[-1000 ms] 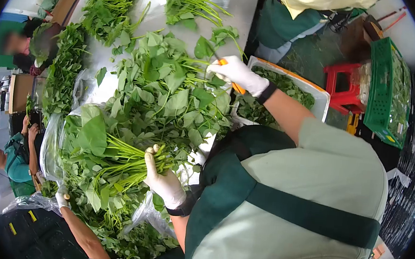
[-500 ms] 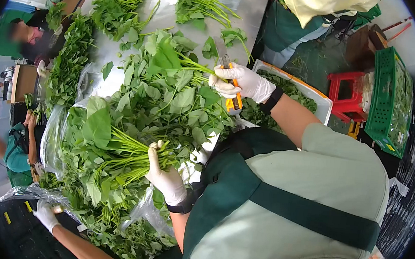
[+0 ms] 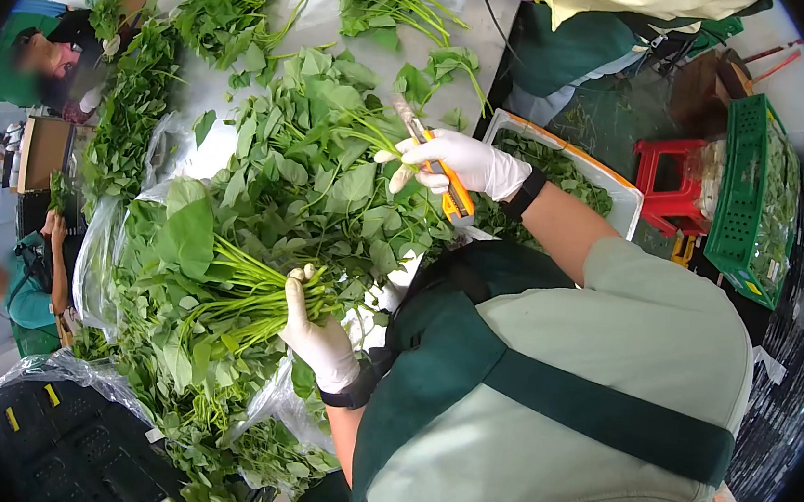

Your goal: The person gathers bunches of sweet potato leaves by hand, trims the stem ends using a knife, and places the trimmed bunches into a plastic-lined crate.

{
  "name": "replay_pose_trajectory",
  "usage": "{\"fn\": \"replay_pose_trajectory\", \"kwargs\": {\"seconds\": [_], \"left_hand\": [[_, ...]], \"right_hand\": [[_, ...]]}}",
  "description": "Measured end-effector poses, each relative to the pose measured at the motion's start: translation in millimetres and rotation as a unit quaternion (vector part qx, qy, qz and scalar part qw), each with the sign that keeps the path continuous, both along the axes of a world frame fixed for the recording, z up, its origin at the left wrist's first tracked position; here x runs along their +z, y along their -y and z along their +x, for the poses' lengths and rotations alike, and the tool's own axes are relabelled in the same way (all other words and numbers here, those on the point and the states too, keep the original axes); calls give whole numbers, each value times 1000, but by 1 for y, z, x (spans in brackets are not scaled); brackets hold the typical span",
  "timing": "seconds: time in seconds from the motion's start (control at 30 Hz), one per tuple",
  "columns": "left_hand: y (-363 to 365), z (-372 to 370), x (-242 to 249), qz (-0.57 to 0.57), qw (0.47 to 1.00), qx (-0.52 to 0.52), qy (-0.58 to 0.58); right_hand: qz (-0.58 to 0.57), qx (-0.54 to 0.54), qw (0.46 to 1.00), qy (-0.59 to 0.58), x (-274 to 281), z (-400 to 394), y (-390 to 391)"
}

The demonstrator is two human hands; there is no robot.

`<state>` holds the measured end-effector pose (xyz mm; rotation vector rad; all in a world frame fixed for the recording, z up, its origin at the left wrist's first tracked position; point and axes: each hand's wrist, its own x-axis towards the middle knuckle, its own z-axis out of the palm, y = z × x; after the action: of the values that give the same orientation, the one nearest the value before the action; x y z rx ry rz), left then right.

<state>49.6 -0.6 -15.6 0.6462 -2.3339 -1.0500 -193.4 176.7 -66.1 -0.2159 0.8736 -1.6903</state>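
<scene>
My left hand (image 3: pixel 320 343), in a white glove, is closed around a thick bunch of leafy green stems (image 3: pixel 259 281), its leaves facing away from me. My right hand (image 3: pixel 459 165), also gloved, grips an orange utility knife (image 3: pixel 448 190) with the blade end exposed. Its thumb and fingertips also meet a few green stems (image 3: pixel 365 133) whose leaves rest on the heap. Beneath both hands spreads a large pile of loose leafy greens (image 3: pixel 321 185).
Several bunches of greens (image 3: pixel 227 7) lie on the metal table (image 3: pixel 314 10). A white bin of leaves (image 3: pixel 625 200), a red stool (image 3: pixel 655 183) and a green crate (image 3: pixel 742 187) stand to my right. Clear plastic (image 3: pixel 100 266) and a black crate (image 3: pixel 79 443) lie at the left. Other people work around the table.
My right hand has shifted slightly back toward the left hand, and the knife leans more. My left hand barely moves. A co-worker's gloved hand has withdrawn from the black crate to the frame's bottom edge.
</scene>
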Motion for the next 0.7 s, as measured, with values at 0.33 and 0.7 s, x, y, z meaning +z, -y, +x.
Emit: {"fn": "replay_pose_trajectory", "kwargs": {"seconds": [0.33,0.7], "left_hand": [[-12,-14,8,62,998,-19,-7],[-14,-16,6,447,873,140,-136]], "right_hand": [[19,12,980,-199,38,60,57],[70,-8,640,-765,41,108,69]]}}
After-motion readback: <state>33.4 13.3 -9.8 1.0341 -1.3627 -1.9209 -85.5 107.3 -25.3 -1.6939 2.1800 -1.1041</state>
